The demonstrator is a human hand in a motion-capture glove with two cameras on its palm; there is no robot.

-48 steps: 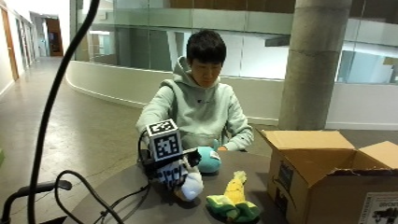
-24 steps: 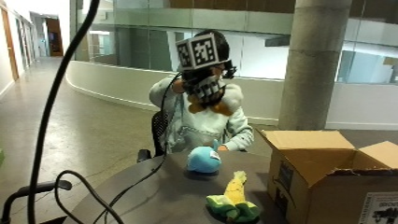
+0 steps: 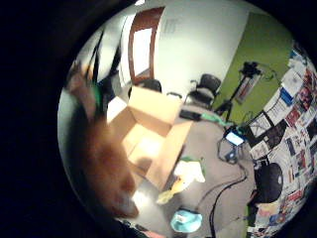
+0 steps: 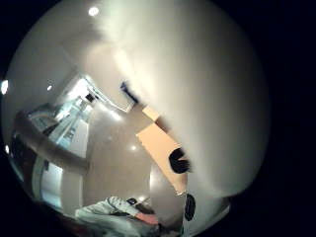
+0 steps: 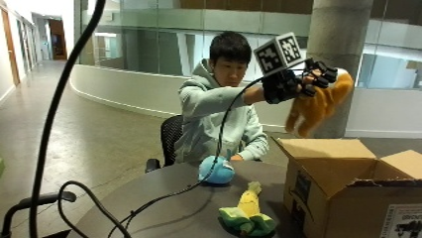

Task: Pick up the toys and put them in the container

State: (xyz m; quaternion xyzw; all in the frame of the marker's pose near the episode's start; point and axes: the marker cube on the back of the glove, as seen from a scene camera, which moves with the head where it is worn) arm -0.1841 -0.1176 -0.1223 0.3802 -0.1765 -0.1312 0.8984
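While the right hand [image 5: 296, 82] grips an orange toy [image 5: 320, 106] high above the box [image 5: 349, 191], its flaps stand open below; two toys lie on the table [image 5: 165, 198] beside it.

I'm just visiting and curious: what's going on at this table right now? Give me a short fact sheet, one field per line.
Worker: a person seated at the round table
Right hand: gloved, raised, gripping an orange plush toy
Toy's position: hanging in the air above the open cardboard box
Box: flaps open; looks empty in the little finger side palm view
Toys on table: a blue plush toy and a yellow-green plush toy
Likely next step: lowering the orange toy into the box
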